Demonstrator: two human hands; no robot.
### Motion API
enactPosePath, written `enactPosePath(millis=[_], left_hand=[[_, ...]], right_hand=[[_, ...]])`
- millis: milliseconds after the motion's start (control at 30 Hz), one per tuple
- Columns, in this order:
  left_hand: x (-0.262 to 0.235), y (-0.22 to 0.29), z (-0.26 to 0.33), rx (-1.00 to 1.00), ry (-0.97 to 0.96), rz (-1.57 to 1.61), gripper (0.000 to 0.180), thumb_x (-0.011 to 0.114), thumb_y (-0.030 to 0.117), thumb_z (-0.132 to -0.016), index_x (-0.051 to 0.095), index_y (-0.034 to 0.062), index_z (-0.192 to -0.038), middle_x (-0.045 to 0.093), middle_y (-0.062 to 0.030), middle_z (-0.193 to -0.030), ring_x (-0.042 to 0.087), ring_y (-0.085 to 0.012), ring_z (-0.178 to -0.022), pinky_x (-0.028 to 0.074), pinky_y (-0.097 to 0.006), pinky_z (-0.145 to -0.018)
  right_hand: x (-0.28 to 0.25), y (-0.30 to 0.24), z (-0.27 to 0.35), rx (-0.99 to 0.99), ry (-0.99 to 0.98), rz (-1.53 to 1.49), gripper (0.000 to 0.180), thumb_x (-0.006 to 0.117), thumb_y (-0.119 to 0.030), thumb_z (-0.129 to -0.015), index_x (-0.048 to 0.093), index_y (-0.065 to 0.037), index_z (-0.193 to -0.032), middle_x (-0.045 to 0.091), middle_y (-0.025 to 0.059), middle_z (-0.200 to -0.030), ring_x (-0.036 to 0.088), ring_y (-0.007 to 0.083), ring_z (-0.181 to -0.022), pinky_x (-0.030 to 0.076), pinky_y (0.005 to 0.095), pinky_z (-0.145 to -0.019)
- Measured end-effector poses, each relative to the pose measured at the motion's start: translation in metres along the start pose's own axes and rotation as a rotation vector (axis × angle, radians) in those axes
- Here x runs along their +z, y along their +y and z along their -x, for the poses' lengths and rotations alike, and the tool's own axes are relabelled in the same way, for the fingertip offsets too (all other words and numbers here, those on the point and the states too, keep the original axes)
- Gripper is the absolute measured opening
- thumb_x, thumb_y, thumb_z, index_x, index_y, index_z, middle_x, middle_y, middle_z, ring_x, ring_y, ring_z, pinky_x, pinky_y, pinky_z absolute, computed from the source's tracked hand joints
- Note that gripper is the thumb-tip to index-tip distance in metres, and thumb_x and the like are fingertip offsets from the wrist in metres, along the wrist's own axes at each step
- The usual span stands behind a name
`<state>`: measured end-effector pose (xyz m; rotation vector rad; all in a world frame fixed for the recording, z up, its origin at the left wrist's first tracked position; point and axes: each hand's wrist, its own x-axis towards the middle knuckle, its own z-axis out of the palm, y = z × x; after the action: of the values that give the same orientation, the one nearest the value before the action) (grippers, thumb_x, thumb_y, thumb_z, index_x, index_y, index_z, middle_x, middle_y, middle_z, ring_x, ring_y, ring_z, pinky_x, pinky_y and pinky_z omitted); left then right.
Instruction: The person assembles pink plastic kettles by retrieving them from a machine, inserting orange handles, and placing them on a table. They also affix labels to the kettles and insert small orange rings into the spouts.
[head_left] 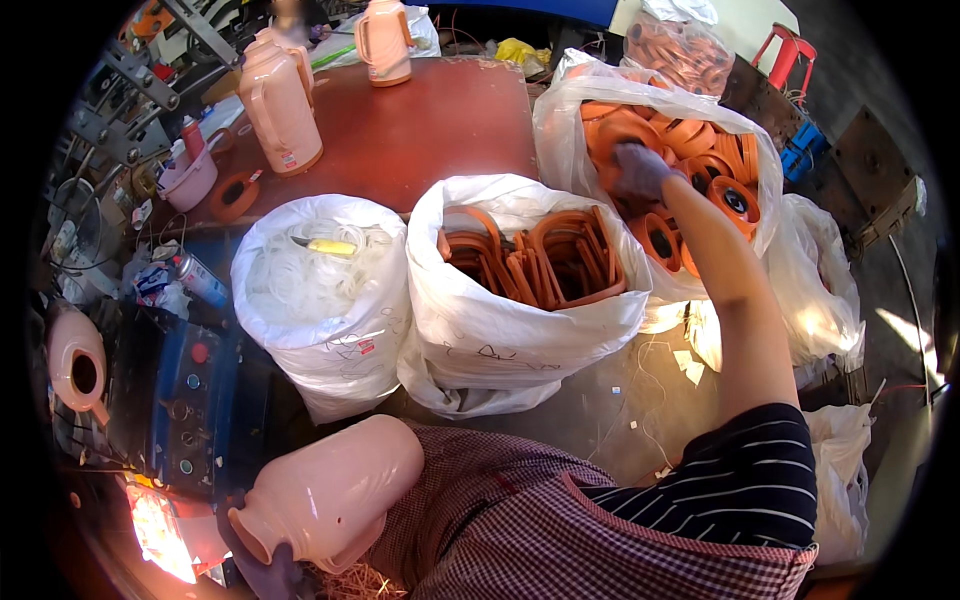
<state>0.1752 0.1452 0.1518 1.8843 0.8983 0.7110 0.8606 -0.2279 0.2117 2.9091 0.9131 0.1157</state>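
Observation:
My left hand [275, 572], in a dark glove, grips a pink thermos flask shell [335, 485] by its open mouth. The shell lies tilted against my checked apron, its mouth toward the lower left and its handle underneath. At the upper right, my gloved right hand [642, 172] reaches into a clear plastic bag [560, 125] full of orange plastic rings [735, 200]. Its fingers are curled on one orange ring [618, 135] at the top of the heap; some fingertips are hidden.
Ahead stand a white sack of orange handles [520, 345] and another of clear rings [330, 345], a yellow-handled knife [328, 246] on top. Pink thermos shells [280, 110] stand on the red table [430, 130]. A blue machine [190, 400] and a glowing heater [160, 530] are at left.

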Motion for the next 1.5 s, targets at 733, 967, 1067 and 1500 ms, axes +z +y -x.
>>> enactPosePath(millis=[733, 967, 1067, 1500], left_hand=[[0.047, -0.116, 0.191, -0.176, 0.624, 1.13, 0.054, 0.042, 0.049, -0.102, 0.049, 0.0091, -0.138, 0.057, -0.0092, -0.137, 0.054, -0.0244, -0.124, 0.043, -0.04, -0.106], [0.052, -0.129, 0.206, -0.23, 0.779, 1.205, 0.053, 0.035, 0.05, -0.104, 0.05, 0.0097, -0.136, 0.057, -0.0088, -0.134, 0.056, -0.0223, -0.12, 0.047, -0.037, -0.101], [0.039, -0.105, 0.192, -0.259, 0.811, 1.317, 0.054, 0.034, 0.05, -0.104, 0.049, 0.0095, -0.136, 0.057, -0.0087, -0.133, 0.056, -0.0218, -0.119, 0.047, -0.037, -0.1], [0.015, -0.08, 0.138, -0.13, 0.769, 1.227, 0.05, 0.041, 0.045, -0.103, 0.051, 0.0078, -0.135, 0.057, -0.0098, -0.132, 0.055, -0.0217, -0.119, 0.047, -0.038, -0.1]], right_hand=[[-0.022, -0.509, 0.139, -1.257, -0.131, -1.341, 0.05, 0.072, -0.021, -0.084, 0.057, 0.005, -0.124, 0.061, 0.0159, -0.102, 0.062, 0.0253, -0.094, 0.048, 0.033, -0.085], [-0.031, -0.506, 0.183, -1.479, 0.198, -1.315, 0.055, 0.073, -0.009, -0.073, 0.058, 0.008, -0.123, 0.06, 0.0214, -0.106, 0.061, 0.0347, -0.087, 0.049, 0.0399, -0.08], [-0.034, -0.491, 0.189, -1.489, 0.255, -1.305, 0.057, 0.073, -0.011, -0.072, 0.057, 0.009, -0.123, 0.06, 0.0215, -0.108, 0.06, 0.0364, -0.087, 0.049, 0.0421, -0.079], [-0.049, -0.46, 0.18, -1.367, 0.366, -1.323, 0.048, 0.066, -0.008, -0.082, 0.057, 0.005, -0.127, 0.06, 0.0207, -0.1, 0.057, 0.034, -0.082, 0.048, 0.0391, -0.073]])
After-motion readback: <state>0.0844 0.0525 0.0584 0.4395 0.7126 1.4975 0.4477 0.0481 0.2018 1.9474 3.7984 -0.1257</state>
